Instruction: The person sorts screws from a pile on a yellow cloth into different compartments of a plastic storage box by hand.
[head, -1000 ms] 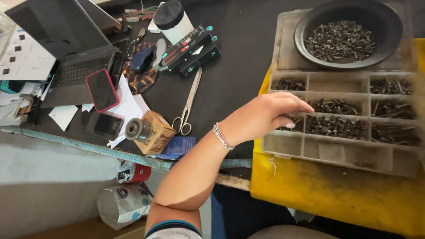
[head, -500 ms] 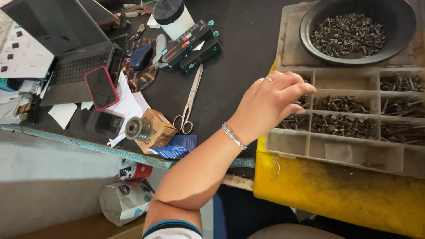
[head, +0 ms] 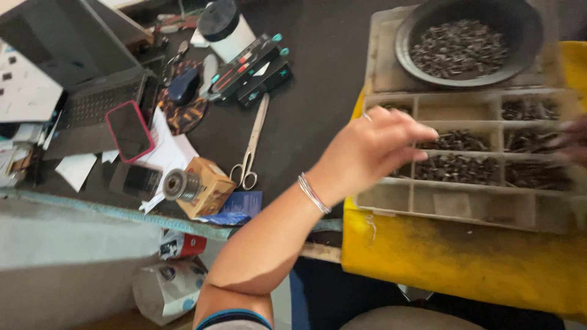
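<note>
the left hand (head: 367, 150) hovers over the grey compartment tray (head: 465, 205) of dark screws (head: 455, 168), its fingers (head: 422, 131) drawn together at the tips, though i cannot tell whether they pinch anything. the tray rests on a yellow box (head: 465, 269) beside the dark surface (head: 318, 104). the right hand (head: 572, 143) is a blur at the tray's far edge, its fingers impossible to read.

tray (head: 391, 201): dull, grimy plastic
screws (head: 455, 168): dark metal
bowl (head: 406, 36): matt black
scissors (head: 251, 153): shiny metal
box (head: 211, 183): brown cardboard
bracelet (head: 313, 194): glossy metal
tabletop (head: 318, 110): matt dark
</note>
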